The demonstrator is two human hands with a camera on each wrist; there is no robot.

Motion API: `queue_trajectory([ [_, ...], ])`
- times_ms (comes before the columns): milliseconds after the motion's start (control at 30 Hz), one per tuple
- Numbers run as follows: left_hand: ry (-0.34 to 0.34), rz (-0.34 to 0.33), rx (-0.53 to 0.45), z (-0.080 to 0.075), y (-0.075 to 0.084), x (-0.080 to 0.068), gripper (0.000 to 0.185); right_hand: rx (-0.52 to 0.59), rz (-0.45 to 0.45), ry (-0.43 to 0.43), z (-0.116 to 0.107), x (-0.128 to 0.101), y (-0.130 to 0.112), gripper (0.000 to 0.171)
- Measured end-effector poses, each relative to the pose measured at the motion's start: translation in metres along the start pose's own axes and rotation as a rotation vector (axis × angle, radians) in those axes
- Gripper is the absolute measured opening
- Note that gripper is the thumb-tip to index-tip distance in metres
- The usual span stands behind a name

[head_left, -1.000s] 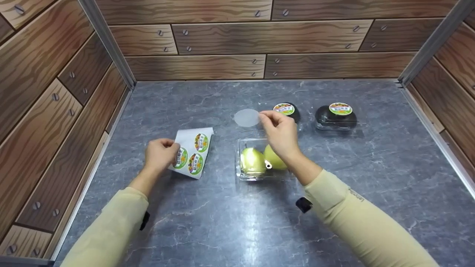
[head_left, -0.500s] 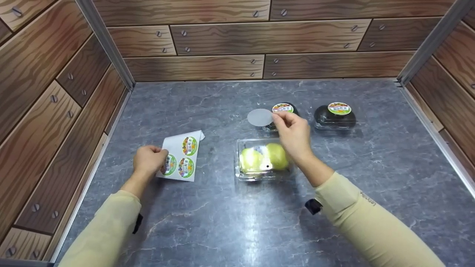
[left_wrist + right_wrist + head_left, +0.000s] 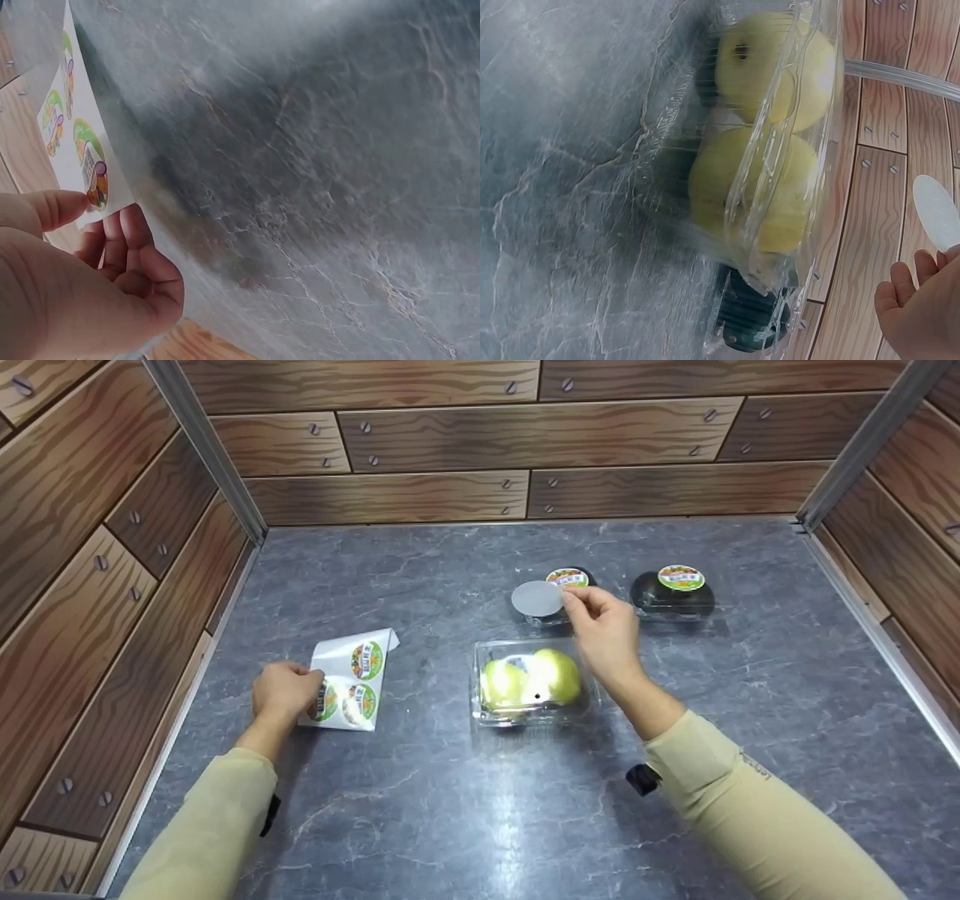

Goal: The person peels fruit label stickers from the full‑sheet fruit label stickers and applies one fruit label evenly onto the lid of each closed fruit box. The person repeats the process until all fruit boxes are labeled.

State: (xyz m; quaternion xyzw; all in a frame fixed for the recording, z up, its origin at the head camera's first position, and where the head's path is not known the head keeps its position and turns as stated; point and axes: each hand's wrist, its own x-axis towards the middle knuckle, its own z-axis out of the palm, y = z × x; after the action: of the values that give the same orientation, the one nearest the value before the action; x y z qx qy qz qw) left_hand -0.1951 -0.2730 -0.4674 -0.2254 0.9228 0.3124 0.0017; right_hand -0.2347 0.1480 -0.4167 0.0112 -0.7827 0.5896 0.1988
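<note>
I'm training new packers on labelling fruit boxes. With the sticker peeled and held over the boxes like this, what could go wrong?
The right hand pinches the peeled sticker by one edge only, so it may curl and stick to itself or the fingers. It hangs by the already labelled dark box, not over the pear box, and could catch there. The left hand holds the curling sticker sheet, which may crease.

On the bench (image 3: 465,810), a clear box (image 3: 531,684) with two fruits in it sits near the middle. Behind it stands a small labelled tub (image 3: 559,598), and to that tub's right, a little apart, a second tub (image 3: 673,594). Left of the box lies the sticker sheet (image 3: 349,681), its near edge in the grip of the left hand (image 3: 283,691). The right hand (image 3: 607,634) is above the box's right side, pinching a round sticker (image 3: 536,598) that seems to hang just before the first tub.
</note>
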Motion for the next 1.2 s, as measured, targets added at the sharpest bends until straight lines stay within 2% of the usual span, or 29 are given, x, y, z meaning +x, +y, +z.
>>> queue_trajectory([
  [367, 0.011, -0.032, 0.068, -0.001, -0.001, -0.001, 0.037, -0.028, 0.018, 0.008, -0.006, 0.000, 0.001, 0.014],
  [633, -0.001, -0.061, 0.072, -0.003, 0.001, 0.001, 0.042, -0.012, 0.009, 0.012, -0.007, 0.000, 0.004, 0.015],
  [800, 0.038, -0.076, 0.046, -0.008, 0.005, 0.003, 0.044, -0.018, 0.015, 0.011, -0.008, -0.001, 0.004, 0.014],
  [1000, 0.137, -0.007, -0.018, -0.013, 0.020, 0.002, 0.042, -0.024, 0.013, 0.007, -0.008, -0.001, 0.004, 0.016],
  [1200, 0.229, 0.144, -0.111, -0.005, 0.055, -0.008, 0.034, 0.011, 0.060, -0.006, -0.008, -0.001, -0.002, 0.015],
])
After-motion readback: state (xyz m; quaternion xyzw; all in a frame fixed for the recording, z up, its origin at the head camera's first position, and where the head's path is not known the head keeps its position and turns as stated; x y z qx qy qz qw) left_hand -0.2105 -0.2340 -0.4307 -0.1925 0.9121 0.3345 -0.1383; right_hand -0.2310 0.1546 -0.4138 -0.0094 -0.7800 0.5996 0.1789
